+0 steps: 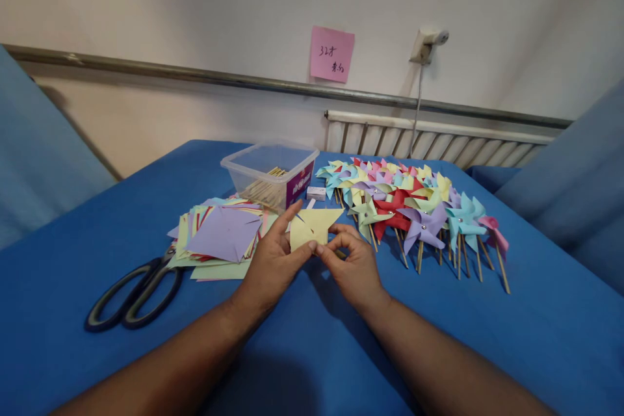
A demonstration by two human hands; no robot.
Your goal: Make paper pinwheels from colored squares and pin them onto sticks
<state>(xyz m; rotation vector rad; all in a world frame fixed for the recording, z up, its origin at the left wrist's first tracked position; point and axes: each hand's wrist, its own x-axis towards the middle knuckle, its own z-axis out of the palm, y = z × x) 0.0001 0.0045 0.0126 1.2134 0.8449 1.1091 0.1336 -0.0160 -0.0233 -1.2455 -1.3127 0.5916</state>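
Held up over the blue table is a yellow paper square with slits cut in it and one corner sticking out to the right. My left hand grips its left side, thumb at the lower edge and index finger stretched along the side. At the lower right, my right hand pinches the paper between thumb and fingers, the two thumbs almost meeting. Left of the hands lies a stack of coloured paper squares, a purple one with slits on top. Finished paper pinwheels on sticks lie to the right.
Behind the stack stands a clear plastic box holding thin wooden sticks. Next to it is a small white box. Black-handled scissors lie at the left, partly under the paper. A radiator runs along the wall behind the blue table.
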